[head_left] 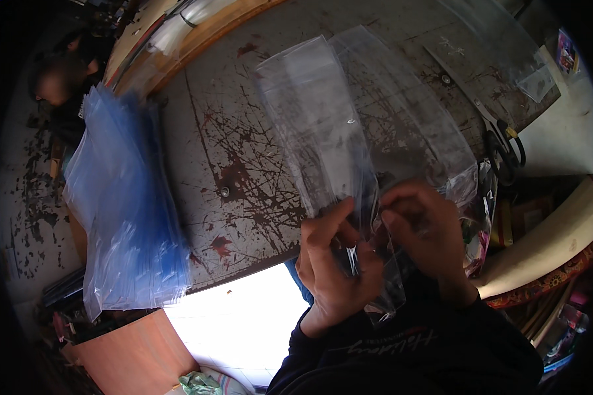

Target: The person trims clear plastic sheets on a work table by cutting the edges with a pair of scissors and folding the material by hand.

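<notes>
My left hand (333, 260) is closed round the lower part of a long clear plastic bag (316, 105), its thumb and fingers pressing on the folded film. The bag's far end stretches away over the worn table. Close beside it, my right hand (425, 227) has its fingers curled in a pinch at the right edge of the same plastic. More clear plastic bags (415, 118) lie flat beyond and to the right of my hands. A crumpled lower end of film hangs below my left hand, near my dark sleeve.
At the left edge of the scratched table (237, 158) droops a thick stack of bluish plastic bags (125, 210). Black-handled scissors (501, 148) lie at the right. An orange-brown board (135, 352) stands at lower left. A person (62, 85) is at the far left.
</notes>
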Demonstrator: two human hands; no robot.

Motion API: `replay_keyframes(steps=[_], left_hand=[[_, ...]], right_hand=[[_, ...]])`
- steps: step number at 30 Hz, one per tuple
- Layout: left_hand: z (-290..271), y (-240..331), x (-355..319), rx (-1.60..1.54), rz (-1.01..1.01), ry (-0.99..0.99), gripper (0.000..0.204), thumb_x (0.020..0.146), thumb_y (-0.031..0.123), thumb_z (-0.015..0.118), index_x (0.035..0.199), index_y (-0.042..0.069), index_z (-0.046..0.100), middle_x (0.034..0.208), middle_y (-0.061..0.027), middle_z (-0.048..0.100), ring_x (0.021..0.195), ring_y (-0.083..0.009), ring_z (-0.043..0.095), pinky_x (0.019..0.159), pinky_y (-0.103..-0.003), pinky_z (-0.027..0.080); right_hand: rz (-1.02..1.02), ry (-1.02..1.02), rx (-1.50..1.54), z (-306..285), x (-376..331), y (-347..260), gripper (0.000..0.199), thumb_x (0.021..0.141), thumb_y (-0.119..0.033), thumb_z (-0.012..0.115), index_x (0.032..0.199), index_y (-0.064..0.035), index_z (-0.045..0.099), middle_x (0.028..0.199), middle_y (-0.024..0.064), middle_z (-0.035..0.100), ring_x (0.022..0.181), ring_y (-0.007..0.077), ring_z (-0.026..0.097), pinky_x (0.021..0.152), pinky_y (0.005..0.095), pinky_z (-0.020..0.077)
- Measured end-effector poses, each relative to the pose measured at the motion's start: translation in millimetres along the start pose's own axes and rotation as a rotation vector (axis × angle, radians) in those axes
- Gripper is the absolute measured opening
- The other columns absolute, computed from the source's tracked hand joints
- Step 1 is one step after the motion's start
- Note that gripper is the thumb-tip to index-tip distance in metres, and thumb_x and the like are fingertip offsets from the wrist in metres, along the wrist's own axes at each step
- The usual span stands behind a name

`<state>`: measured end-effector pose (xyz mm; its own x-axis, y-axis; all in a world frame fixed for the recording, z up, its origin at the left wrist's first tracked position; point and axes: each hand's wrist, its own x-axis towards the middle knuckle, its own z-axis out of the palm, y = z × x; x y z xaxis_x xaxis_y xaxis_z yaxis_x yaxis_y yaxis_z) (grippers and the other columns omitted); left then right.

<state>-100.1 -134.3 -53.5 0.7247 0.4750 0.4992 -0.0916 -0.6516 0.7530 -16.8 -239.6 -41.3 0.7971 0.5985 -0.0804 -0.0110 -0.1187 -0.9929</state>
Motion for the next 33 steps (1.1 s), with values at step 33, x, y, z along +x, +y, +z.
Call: replay_keyframes(steps=[33], left_hand=[[-45.5,-15.5,-8.7,0.042,-0.052,0.423,0.033,0.083,0.027,0.051,0.089,-0.002,0.066,0.07,-0.002,0.038,0.053,-0.0069,0.039,0.072,-0.022,0.037]], right_hand=[[-0.395,0.033,-0.334,-16.8,-15.0,-19.0,0.024,0.078,-0.001,0.06,0.1,0.0016,0.051,0.096,0.0153,0.053,0.07,0.0215,0.06,0.056,0.0269,0.0482]])
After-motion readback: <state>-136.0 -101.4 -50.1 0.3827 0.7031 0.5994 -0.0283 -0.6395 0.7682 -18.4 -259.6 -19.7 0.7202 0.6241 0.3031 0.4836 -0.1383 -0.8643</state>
